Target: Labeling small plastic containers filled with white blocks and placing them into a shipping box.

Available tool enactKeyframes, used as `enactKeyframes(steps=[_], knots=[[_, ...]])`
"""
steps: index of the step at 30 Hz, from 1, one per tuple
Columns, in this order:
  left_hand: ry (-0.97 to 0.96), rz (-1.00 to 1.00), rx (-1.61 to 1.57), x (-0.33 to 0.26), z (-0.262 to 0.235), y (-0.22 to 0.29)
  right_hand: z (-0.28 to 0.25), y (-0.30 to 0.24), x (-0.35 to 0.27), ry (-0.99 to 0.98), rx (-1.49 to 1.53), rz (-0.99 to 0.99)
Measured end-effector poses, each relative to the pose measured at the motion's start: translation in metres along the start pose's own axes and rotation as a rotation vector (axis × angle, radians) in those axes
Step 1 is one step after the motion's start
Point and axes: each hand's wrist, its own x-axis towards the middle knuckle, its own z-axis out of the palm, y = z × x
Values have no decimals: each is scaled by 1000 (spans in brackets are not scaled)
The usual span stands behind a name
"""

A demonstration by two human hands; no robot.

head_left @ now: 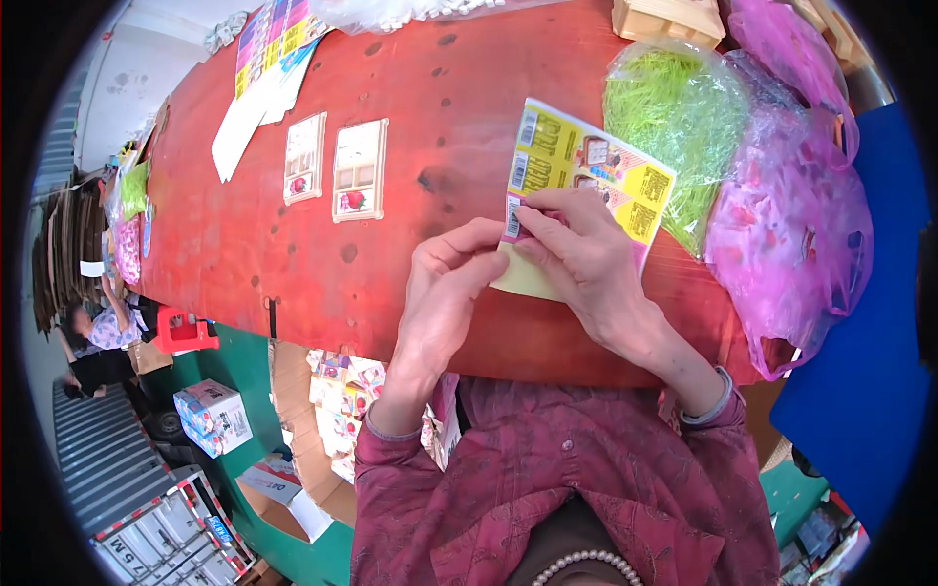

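Note:
A yellow, pink and white printed sticker sheet [637, 190] lies tilted over the red table in front of me. Barcodes run down its left edge, and pale yellow backing shows at its lower end. My left hand [440, 288] pinches the lower left edge between thumb and forefinger. My right hand [596, 273] covers the middle of the sheet, its fingertips closed at the lower barcode. Whether a sticker is lifted there is hidden by the fingers. Left of my hands lie two small flat wooden-framed boxes [360, 171] [304, 159] with strawberry pictures.
The red table [234, 244] carries more printed sheets [266, 83] at far left. On the right are a clear bag of green shreds [664, 117], a pink plastic bag [791, 254] and wooden pieces [669, 20]. An open carton [303, 410] stands below; another person [107, 327] is far left.

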Motion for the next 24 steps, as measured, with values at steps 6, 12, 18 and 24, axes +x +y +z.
enactKeyframes(steps=[6,12,18,24], knots=[[-41,127,273,-10,-3,2,-3,-8,-2,-38,18,-19],[23,285,499,-16,4,1,-14,-24,2,-95,-41,-38],[38,334,596,-21,16,1,-23,-27,2,-123,-14,-44],[42,350,645,-19,22,3,-25,-25,0,-104,-4,-5]])
